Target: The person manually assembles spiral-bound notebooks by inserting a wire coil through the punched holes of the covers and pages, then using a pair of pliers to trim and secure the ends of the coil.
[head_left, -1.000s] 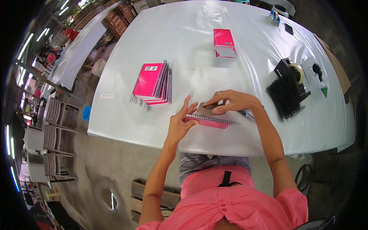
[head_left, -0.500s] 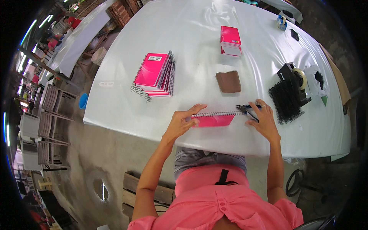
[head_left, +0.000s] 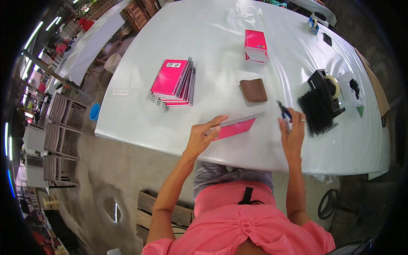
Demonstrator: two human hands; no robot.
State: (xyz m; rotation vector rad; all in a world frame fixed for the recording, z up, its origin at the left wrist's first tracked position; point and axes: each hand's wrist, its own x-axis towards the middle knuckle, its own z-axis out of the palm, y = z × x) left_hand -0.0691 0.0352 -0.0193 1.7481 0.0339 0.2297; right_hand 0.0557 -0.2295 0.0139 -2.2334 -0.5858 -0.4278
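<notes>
My left hand (head_left: 202, 135) grips the left end of a pink spiral notebook (head_left: 236, 129), which is tilted up above the near part of the table with its wire coil (head_left: 244, 120) along the upper edge. My right hand (head_left: 293, 131) is closed around dark-handled pliers (head_left: 285, 114), whose jaws point up and away from me. A gap separates the pliers from the coil's right end. Just beyond the notebook lies a brown pad or block (head_left: 253, 90). Left of it, several pink notebooks with coils (head_left: 171, 79) are piled up.
Farther off stands a stack of pink booklets (head_left: 256, 42). At right are a heap of black coils (head_left: 315, 111), a tape dispenser with a tape roll (head_left: 334, 86) and a plastic bag (head_left: 352, 88). A white sheet covers the table (head_left: 212, 46); stacked chairs (head_left: 59, 138) stand at far left.
The pliers have moved away from the coil's right end, turning so their jaws point away from me. The notebook's right end has swung up and away while my left hand keeps its hold.
</notes>
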